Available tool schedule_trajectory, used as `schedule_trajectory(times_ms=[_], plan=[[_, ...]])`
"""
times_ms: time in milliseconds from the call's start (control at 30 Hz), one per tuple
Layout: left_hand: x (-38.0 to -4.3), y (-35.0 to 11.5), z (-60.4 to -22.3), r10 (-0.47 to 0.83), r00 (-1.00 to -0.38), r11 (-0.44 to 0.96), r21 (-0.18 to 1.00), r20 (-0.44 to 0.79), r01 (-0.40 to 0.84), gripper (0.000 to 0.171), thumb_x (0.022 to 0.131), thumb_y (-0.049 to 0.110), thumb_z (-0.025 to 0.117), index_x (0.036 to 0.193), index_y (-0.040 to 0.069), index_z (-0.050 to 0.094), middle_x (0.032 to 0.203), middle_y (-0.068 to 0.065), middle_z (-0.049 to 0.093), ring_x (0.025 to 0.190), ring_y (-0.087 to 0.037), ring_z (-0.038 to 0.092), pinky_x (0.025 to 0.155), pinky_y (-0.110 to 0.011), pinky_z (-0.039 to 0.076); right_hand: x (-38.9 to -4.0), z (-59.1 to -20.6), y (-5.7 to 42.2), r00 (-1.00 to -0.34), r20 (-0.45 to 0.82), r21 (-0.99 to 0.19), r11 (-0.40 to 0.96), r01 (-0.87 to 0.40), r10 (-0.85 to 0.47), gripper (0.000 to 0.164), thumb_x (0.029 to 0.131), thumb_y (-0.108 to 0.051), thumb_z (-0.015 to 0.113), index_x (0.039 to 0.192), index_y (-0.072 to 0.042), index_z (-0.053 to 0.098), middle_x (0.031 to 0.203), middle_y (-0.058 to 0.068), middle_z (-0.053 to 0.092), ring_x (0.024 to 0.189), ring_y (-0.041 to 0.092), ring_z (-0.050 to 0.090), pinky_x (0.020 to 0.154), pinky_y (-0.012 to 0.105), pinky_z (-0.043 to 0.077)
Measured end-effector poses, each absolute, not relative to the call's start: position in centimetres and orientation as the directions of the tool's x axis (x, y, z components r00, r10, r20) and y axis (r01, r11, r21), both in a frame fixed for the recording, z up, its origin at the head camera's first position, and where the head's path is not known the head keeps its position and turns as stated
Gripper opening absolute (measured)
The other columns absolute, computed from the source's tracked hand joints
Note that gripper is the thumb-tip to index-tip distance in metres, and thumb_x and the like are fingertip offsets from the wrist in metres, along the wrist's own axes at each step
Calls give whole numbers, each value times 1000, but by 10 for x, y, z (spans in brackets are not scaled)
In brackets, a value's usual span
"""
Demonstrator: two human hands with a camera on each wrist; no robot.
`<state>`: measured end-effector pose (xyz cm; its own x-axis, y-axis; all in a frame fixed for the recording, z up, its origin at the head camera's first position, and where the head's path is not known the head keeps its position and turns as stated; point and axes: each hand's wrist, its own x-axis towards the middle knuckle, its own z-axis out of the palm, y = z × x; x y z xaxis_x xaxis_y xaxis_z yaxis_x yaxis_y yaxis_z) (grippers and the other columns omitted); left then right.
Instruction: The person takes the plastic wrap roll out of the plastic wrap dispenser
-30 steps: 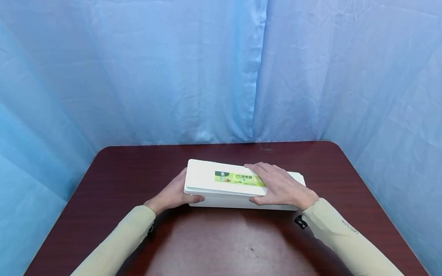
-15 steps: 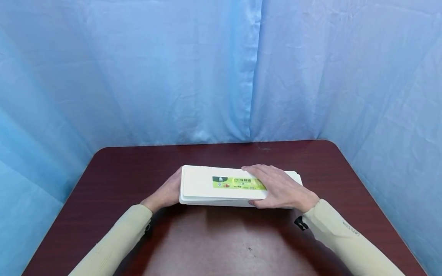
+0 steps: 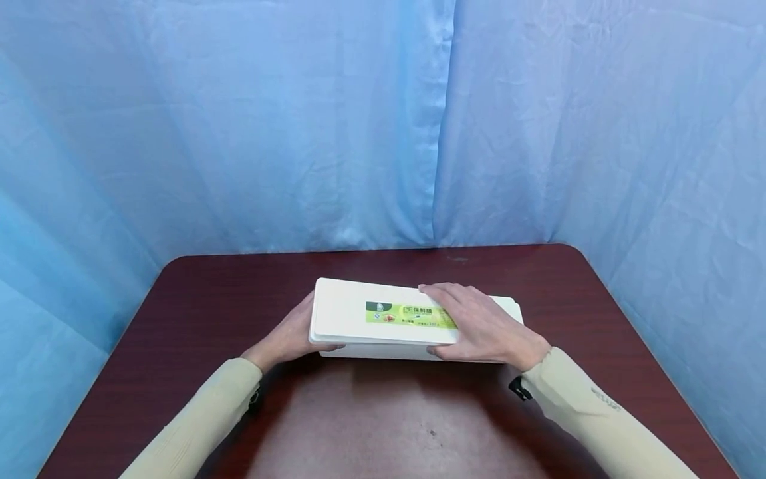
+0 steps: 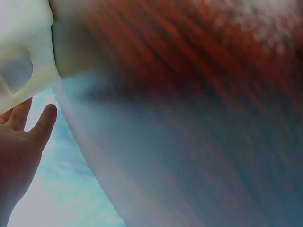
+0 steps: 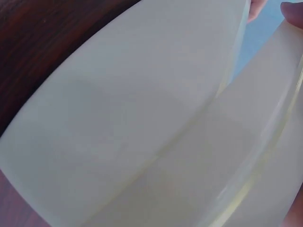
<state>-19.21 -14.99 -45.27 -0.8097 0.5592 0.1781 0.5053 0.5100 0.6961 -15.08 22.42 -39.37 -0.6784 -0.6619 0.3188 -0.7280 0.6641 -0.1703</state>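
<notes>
Blue curtains (image 3: 269, 133), dark-red table (image 3: 383, 419); right grip (image 3: 487, 327) clasps white box (image 3: 341, 307), left grip (image 3: 288, 334) unclear.

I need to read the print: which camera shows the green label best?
The head view: the green label faces it on the white box, running up to the right hand. Neither wrist view shows any of it, just unlabelled parts of the box.
</notes>
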Motion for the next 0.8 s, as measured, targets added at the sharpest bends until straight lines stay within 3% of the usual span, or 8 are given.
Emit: schedule_trajectory(times_ms=[100, 233, 500, 800], plan=[[-190, -150, -452, 533, -836, 523, 726, 130, 446, 100, 79, 41, 90, 159, 15, 35, 153, -8, 44, 132, -25, 49, 105, -53, 44, -153, -396, 222, -704, 295, -176, 687, -705, -646, 94, 79, -53, 80, 154, -10, 44, 147, 3, 54, 130, 21, 54, 103, 47, 45], [-190, -149, -453, 522, -845, 518, 744, 117, 422, 98, 80, 45, 89, 158, 18, 36, 153, -6, 43, 129, -23, 49, 104, -53, 44, -157, -399, 218, -716, 268, -151, 706, -692, -644, 91, 81, -55, 77, 153, -9, 44, 150, 3, 51, 133, 22, 51, 105, 48, 44], [-189, -146, -451, 527, -839, 522, 727, 136, 446, 91, 78, 40, 91, 153, 14, 46, 147, -7, 48, 127, -23, 49, 103, -51, 44, -162, -406, 210, -740, 226, -87, 743, -663, -634, 94, 81, -54, 75, 156, -8, 41, 145, 6, 53, 129, 25, 53, 104, 48, 44], [-190, -146, -453, 516, -846, 534, 720, 138, 443, 90, 78, 38, 91, 151, 12, 47, 146, -9, 48, 126, -23, 49, 104, -51, 44, -164, -405, 204, -744, 189, -57, 749, -660, -641, 111, 76, -60, 82, 162, -11, 31, 146, 8, 52, 127, 27, 53, 104, 50, 42]])
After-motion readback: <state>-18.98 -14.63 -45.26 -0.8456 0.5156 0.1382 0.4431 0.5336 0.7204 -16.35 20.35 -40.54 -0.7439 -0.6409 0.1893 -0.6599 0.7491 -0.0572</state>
